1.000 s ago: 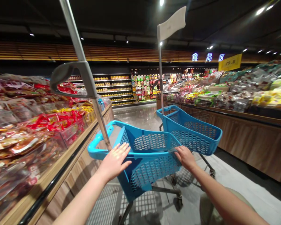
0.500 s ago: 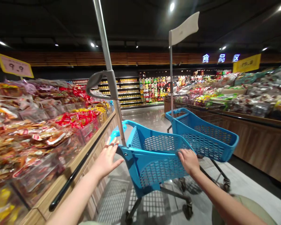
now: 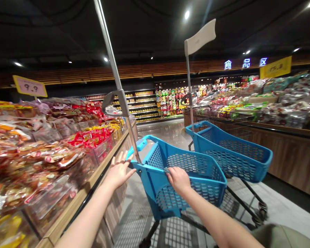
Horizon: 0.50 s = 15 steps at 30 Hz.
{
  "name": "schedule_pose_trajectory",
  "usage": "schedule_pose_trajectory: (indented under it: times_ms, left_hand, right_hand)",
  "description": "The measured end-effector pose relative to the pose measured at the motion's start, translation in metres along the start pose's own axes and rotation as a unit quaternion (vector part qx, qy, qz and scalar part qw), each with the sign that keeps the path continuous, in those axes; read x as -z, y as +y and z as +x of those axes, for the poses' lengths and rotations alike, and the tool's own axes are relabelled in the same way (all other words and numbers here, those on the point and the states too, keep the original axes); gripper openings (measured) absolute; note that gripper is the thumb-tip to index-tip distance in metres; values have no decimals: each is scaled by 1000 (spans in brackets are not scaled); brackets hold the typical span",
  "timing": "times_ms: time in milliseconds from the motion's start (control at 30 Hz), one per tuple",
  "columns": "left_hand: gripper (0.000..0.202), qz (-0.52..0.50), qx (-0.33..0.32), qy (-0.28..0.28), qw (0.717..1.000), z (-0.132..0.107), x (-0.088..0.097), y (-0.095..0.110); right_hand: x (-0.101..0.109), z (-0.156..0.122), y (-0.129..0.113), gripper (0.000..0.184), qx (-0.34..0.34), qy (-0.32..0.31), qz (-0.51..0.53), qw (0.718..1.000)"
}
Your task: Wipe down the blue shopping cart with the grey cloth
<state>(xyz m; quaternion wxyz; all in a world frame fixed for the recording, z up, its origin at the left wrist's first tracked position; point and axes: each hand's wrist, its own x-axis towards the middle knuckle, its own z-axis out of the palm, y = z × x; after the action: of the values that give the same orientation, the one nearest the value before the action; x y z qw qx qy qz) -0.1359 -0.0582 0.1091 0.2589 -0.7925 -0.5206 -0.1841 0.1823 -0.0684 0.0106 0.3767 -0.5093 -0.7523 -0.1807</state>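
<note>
Blue cart handled at its rim; clock directions refer to the picture, with the dial centred on the nearer blue cart (image 3: 208, 180), which stands in the aisle at lower centre. The right hand (image 3: 179, 179) is narrow, its fingers curled over the near rim on a small grey piece (image 3: 166, 169), too little of which shows to identify; half a second earlier it lay close to the cart's front end, and it has since moved toward the handle end. The left hand (image 3: 119, 174), at nine o'clock, is wide, fingers spread over the handle corner; one second earlier it lay on the other side of the foot of the pole (image 3: 110, 48), which rises toward eleven o'clock. At two o'clock is a second blue cart (image 3: 266, 168) bearing a pale flag (image 3: 201, 38); whether the carts touch cannot be told. Farther out, packaged goods (image 3: 54, 151) fill the display at nine o'clock; the 9.9 sign (image 3: 30, 85), at ten, is in full view, whereas one second earlier only a yellow edge showed. Stocked shelves (image 3: 144, 106) lie at eleven.
</note>
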Motion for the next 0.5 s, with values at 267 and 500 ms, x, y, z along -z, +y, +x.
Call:
schedule_pose_trajectory:
  times_ms: [267, 500]
  left_hand:
    - [77, -112, -63, -37, 991, -11, 12, 13]
    - [87, -188, -85, -6, 978, -11, 11, 92]
  right_hand:
    - [33, -28, 61, 31, 32, -11, 7, 999]
    - [54, -16, 37, 34, -85, 47, 47, 994]
